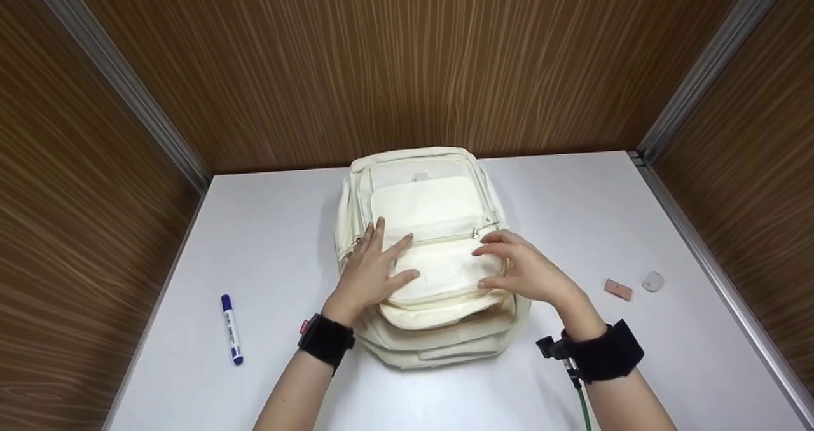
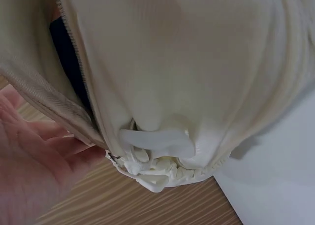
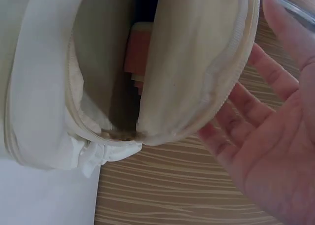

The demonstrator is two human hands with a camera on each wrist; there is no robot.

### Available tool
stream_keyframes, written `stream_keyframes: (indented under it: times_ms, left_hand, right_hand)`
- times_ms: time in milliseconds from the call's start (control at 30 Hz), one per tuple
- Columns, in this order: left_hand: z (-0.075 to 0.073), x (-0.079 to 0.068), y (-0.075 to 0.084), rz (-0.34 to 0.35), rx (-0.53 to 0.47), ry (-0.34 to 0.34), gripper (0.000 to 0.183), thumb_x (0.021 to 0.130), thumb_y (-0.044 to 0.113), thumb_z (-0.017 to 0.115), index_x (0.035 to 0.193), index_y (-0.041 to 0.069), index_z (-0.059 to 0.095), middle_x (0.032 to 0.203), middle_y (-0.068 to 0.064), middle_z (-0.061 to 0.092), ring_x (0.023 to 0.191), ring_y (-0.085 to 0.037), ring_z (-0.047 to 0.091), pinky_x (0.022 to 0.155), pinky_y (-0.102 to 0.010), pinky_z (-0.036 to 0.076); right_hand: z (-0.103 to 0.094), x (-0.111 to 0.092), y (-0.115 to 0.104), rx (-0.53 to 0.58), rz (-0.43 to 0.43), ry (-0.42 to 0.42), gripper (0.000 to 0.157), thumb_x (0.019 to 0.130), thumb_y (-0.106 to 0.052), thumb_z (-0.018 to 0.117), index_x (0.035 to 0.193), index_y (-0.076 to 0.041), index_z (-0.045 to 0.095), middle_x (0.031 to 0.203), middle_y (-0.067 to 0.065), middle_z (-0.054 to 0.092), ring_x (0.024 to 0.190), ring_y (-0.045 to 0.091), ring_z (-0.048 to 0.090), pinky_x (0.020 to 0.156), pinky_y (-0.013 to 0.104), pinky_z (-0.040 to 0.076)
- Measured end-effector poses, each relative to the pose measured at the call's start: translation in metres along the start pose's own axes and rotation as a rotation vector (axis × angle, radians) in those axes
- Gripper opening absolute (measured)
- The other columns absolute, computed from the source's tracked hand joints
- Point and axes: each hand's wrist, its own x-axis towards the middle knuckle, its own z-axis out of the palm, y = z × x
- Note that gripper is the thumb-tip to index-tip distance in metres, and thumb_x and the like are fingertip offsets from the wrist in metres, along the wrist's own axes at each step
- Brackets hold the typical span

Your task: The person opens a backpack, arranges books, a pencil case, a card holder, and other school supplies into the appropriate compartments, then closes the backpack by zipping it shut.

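Observation:
A cream backpack (image 1: 426, 199) lies on its back with its front pocket (image 1: 445, 269) facing up. My left hand (image 1: 369, 275), fingers spread, rests on the pocket's left side. At its right edge is my right hand (image 1: 531, 269), fingers loosely bent. Both wrist views show an unzipped compartment, with the left fingers (image 2: 83, 158) touching the outside of its loose panel. The right fingers (image 3: 234, 114) lie along the outer face of that panel (image 3: 197, 62). Inside, partly hidden, are a dark blue thing (image 2: 71, 62) and a stepped orange-pink thing (image 3: 138, 50).
A blue-capped marker (image 1: 231, 329) lies left of the backpack on the white table (image 1: 273, 227). To the right are a small pink block (image 1: 618, 289) and a small greyish translucent piece (image 1: 653, 281). Wood-grain panels (image 1: 413, 62) enclose the back and sides.

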Motion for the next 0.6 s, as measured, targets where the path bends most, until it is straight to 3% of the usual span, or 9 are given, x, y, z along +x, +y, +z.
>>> stream_keyframes:
  times_ms: [200,400,600]
  left_hand:
    - [0.004,0.005,-0.006,-0.012,0.012,-0.052,0.071,0.089,0.067,0.054,0.149,0.033,0.041,0.162,-0.018,-0.001,0.146,-0.040,0.001,0.098,-0.073,0.027]
    - [0.005,0.011,-0.012,-0.006,0.022,-0.058,0.071,0.088,0.064,0.058,0.149,0.034,0.041,0.162,-0.015,-0.001,0.147,-0.039,0.001,0.098,-0.074,0.028]
    - [0.002,0.021,-0.015,0.002,0.053,-0.043,0.071,0.086,0.063,0.062,0.148,0.033,0.042,0.162,-0.016,0.002,0.147,-0.040,0.004,0.102,-0.068,0.029]
  right_hand:
    - [0.016,0.010,0.007,-0.109,0.051,-0.019,0.073,0.077,-0.024,0.085,0.143,-0.018,0.053,0.156,0.013,0.030,0.143,0.035,0.022,0.108,0.056,0.029]
    - [0.029,0.018,0.008,-0.236,0.065,-0.072,0.085,0.077,-0.029,0.085,0.150,-0.024,0.043,0.162,0.012,0.013,0.147,0.038,0.009,0.110,0.063,0.018]
    - [0.035,0.043,-0.001,-0.335,0.047,-0.125,0.094,0.074,-0.041,0.084,0.153,-0.029,0.036,0.164,0.008,0.001,0.148,0.037,-0.001,0.113,0.061,0.008]
